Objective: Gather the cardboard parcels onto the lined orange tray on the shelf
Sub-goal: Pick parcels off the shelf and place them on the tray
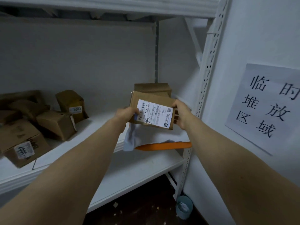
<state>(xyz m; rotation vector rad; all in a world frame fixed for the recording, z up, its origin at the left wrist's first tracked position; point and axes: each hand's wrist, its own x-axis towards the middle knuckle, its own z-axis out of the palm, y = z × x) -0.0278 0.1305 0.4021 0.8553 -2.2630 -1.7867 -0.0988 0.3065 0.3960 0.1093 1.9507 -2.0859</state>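
Note:
A flat cardboard parcel (151, 101) with a white shipping label is held between both hands above the orange tray (164, 146), which carries a pale cloth liner (131, 140). My left hand (128, 113) grips the parcel's left edge, thumb on the label. My right hand (180, 113) grips its right edge. Another cardboard parcel (152, 88) stands behind it at the back of the tray. Several more cardboard parcels (56, 122) lie piled at the left of the same shelf.
A white perforated shelf upright (206, 75) rises just right of the tray. A paper sign (266, 106) hangs on the right wall. A lower shelf board (138, 172) lies beneath, and a small blue bin (184, 207) stands on the dark floor.

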